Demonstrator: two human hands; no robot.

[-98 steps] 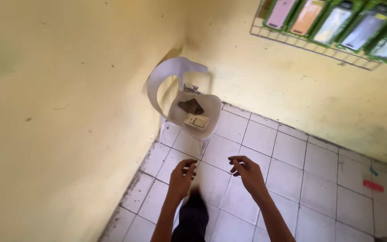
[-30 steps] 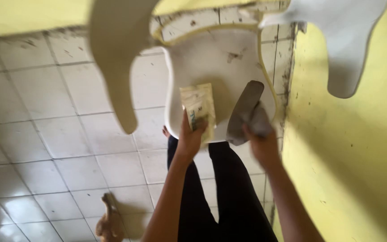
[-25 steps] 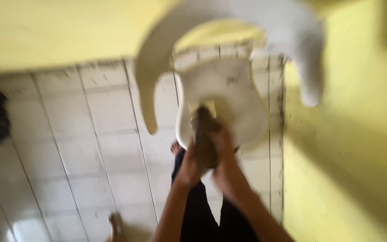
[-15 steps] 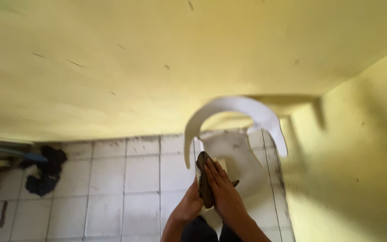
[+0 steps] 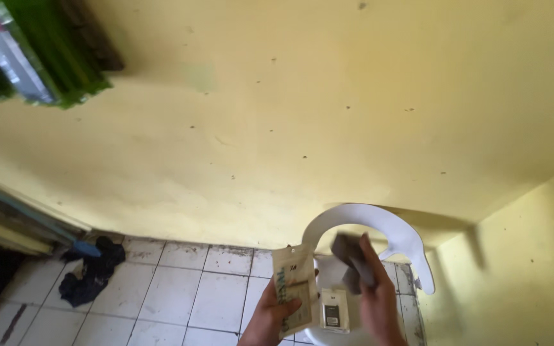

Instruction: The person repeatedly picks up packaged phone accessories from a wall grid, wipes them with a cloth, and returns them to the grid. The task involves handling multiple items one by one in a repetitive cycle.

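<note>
My left hand (image 5: 274, 316) grips a flat paper packet (image 5: 293, 288), cream with green print, held upright over the white plastic chair (image 5: 379, 225). My right hand (image 5: 374, 301) holds a dark grey flat object (image 5: 349, 255) raised above the chair seat. A small clear packet with a dark card (image 5: 333, 311) lies on the seat between my two hands. The chair stands in the corner of two yellow walls (image 5: 328, 102).
White floor tiles (image 5: 181, 295) spread to the left. A dark crumpled cloth (image 5: 91, 277) lies on the floor by a doorway at the left edge. Green packets (image 5: 27, 51) hang on the wall at the top left.
My hands have lifted the cream packet and the dark object off the chair seat and drawn them apart. The view has swung up toward the wall.
</note>
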